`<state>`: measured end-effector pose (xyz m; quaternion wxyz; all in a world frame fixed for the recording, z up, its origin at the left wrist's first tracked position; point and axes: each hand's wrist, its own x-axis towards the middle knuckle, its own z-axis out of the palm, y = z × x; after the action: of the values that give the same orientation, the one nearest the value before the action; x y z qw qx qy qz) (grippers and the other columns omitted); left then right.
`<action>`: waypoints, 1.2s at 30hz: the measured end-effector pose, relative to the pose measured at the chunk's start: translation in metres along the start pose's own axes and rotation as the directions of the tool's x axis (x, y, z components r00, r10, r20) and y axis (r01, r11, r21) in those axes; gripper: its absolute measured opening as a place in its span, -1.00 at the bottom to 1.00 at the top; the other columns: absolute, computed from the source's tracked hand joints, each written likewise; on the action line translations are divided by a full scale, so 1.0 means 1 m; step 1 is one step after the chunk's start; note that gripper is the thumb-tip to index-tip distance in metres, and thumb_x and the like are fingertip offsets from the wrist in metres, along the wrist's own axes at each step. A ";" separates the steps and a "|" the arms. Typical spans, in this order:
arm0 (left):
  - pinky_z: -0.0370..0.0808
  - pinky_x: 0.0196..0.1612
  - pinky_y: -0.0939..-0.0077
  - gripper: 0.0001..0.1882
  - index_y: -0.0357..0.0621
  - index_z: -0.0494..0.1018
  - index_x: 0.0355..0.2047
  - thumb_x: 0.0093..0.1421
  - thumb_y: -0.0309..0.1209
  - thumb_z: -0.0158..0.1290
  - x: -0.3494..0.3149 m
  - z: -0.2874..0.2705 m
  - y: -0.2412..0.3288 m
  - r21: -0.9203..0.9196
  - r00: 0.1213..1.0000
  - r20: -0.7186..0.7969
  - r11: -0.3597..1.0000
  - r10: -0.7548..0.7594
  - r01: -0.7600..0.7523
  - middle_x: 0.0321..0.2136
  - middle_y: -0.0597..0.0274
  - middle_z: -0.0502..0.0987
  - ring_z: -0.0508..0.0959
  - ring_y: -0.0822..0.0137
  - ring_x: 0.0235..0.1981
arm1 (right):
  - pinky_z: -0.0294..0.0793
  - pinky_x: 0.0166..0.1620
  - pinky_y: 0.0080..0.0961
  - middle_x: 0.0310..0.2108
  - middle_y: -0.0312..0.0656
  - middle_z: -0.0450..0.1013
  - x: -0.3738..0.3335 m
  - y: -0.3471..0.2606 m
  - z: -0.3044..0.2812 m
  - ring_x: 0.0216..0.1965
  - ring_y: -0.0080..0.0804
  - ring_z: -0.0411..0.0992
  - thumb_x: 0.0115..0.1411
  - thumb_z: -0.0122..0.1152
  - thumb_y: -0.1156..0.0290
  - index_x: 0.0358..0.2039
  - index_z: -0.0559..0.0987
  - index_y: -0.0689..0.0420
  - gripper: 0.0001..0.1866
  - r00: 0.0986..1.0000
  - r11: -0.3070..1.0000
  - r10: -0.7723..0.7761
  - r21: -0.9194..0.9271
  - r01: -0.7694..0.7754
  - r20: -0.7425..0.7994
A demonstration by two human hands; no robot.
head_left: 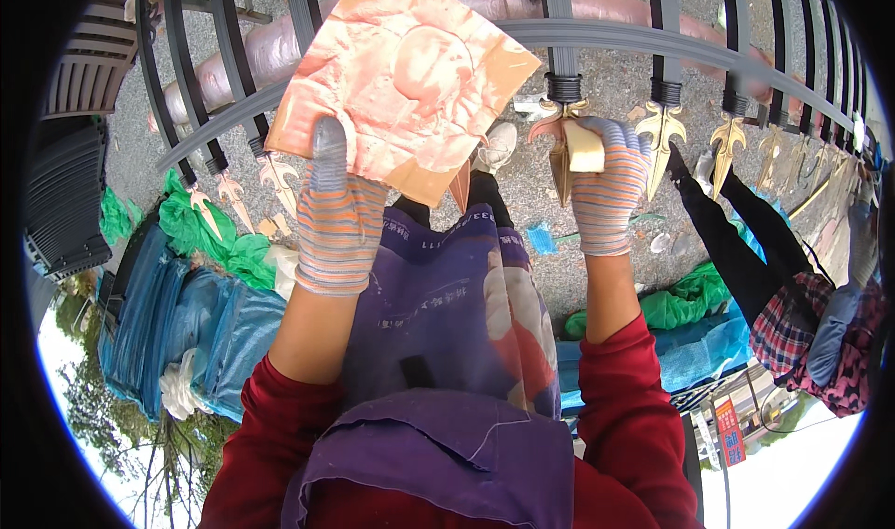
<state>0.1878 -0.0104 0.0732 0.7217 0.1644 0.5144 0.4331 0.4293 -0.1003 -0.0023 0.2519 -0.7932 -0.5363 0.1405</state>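
From afar I see the left hand (340, 221), in a grey-and-orange striped knit glove (328, 259), pinching a square, pink-smeared brown sheet (410, 63) at its lower edge, thumb on top. The right hand (611, 189) pinches a pale-yellow sponge block (585, 147) left of its palm, overlapping a gold, spear-shaped railing tip (560, 175); contact I cannot tell.

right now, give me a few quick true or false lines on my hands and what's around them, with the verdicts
1. The left hand holds a pink-smeared sheet. True.
2. The right hand is empty. False: it holds a pale yellow sponge at a spear-shaped fence tip.
3. Both hands wear striped gloves. True.
4. The sleeves are green. False: they are dark red.
5. A plaid top shows toward the picture's right side. True.
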 end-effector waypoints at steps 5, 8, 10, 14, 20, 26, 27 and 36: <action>0.23 0.34 0.01 -0.31 -0.08 0.00 0.36 0.35 -0.13 -0.01 0.001 -0.012 -0.009 -0.040 0.999 -0.039 0.999 -0.029 0.028 0.32 0.09 0.17 0.23 0.06 0.32 | 0.35 -0.18 -0.26 -0.35 -0.18 0.53 0.005 -0.009 0.010 -0.31 -0.12 0.46 -0.05 0.26 0.53 -0.27 0.59 0.00 -0.72 0.987 0.985 -0.159 -0.063 0.158 -0.009; 0.28 0.31 0.10 -0.32 -0.12 0.05 0.34 0.34 -0.12 0.01 0.002 -0.017 -0.013 0.179 0.999 -0.034 0.983 0.033 -0.027 0.30 0.09 0.20 0.27 0.11 0.29 | 0.34 -0.19 -0.25 -0.37 -0.17 0.52 0.011 -0.019 0.020 -0.33 -0.11 0.45 -0.10 0.26 0.55 -0.26 0.57 0.00 -0.68 0.980 0.980 -0.197 -0.033 0.196 -0.009; 0.35 0.27 0.21 -0.33 -0.18 0.11 0.31 0.33 -0.12 0.03 0.001 -0.021 -0.014 0.404 0.996 -0.018 0.911 0.092 -0.077 0.27 0.09 0.25 0.33 0.17 0.25 | 0.37 -0.18 -0.25 -0.38 -0.15 0.51 0.011 -0.014 0.009 -0.33 -0.11 0.45 -0.15 0.28 0.59 -0.27 0.57 0.03 -0.66 0.990 0.991 -0.133 -0.025 0.132 -0.056; 0.41 0.22 0.27 -0.33 -0.20 0.16 0.29 0.27 -0.22 0.12 0.006 0.007 -0.008 -0.148 0.998 -0.044 0.989 -0.034 0.028 0.21 0.03 0.34 0.41 0.14 0.19 | 0.33 -0.18 -0.24 -0.38 -0.20 0.50 0.001 -0.012 0.007 -0.31 -0.12 0.42 -0.13 0.28 0.50 -0.31 0.59 0.00 -0.71 0.992 0.996 -0.077 -0.050 0.072 -0.097; 0.45 0.16 0.31 -0.37 -0.21 0.21 0.26 0.22 -0.33 0.14 0.014 0.000 -0.004 -0.223 0.996 -0.044 0.973 -0.078 0.067 0.15 0.03 0.41 0.48 0.15 0.12 | 0.33 -0.20 -0.24 -0.38 -0.21 0.49 0.004 -0.022 0.016 -0.32 -0.10 0.42 -0.18 0.29 0.50 -0.31 0.59 -0.04 -0.67 0.997 0.992 -0.048 -0.119 0.041 -0.054; 0.46 0.14 0.36 -0.43 -0.22 0.25 0.22 0.22 -0.38 0.12 0.022 -0.024 -0.008 -0.223 0.986 -0.096 0.969 -0.133 0.109 0.11 0.09 0.45 0.50 0.22 0.08 | 0.30 -0.18 -0.24 -0.38 -0.21 0.49 0.002 -0.022 0.011 -0.32 -0.12 0.42 -0.13 0.26 0.54 -0.29 0.59 -0.04 -0.68 0.998 0.989 -0.042 -0.147 0.036 -0.039; 0.46 0.14 0.37 -0.44 -0.22 0.26 0.21 0.22 -0.39 0.11 0.022 -0.027 -0.008 -0.226 0.985 -0.106 0.968 -0.137 0.110 0.11 0.10 0.46 0.51 0.24 0.08 | 0.29 -0.16 -0.25 -0.37 -0.21 0.49 0.007 -0.027 0.014 -0.30 -0.13 0.41 -0.11 0.23 0.55 -0.28 0.60 -0.06 -0.68 0.995 0.992 -0.083 -0.096 0.078 -0.048; 0.43 0.16 0.30 -0.43 -0.21 0.24 0.21 0.23 -0.33 0.09 0.021 -0.029 -0.001 -0.179 0.982 -0.114 0.976 -0.148 0.126 0.13 0.11 0.41 0.46 0.22 0.11 | 0.37 -0.15 -0.23 -0.34 -0.17 0.53 0.007 -0.006 -0.009 -0.30 -0.12 0.45 -0.05 0.36 0.42 -0.34 0.60 0.04 -0.79 0.989 0.974 -0.143 -0.180 0.135 -0.031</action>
<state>0.1647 -0.0002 0.0479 0.7271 0.0382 0.5304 0.4342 0.4316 -0.0943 0.0090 0.2013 -0.7760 -0.5951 0.0568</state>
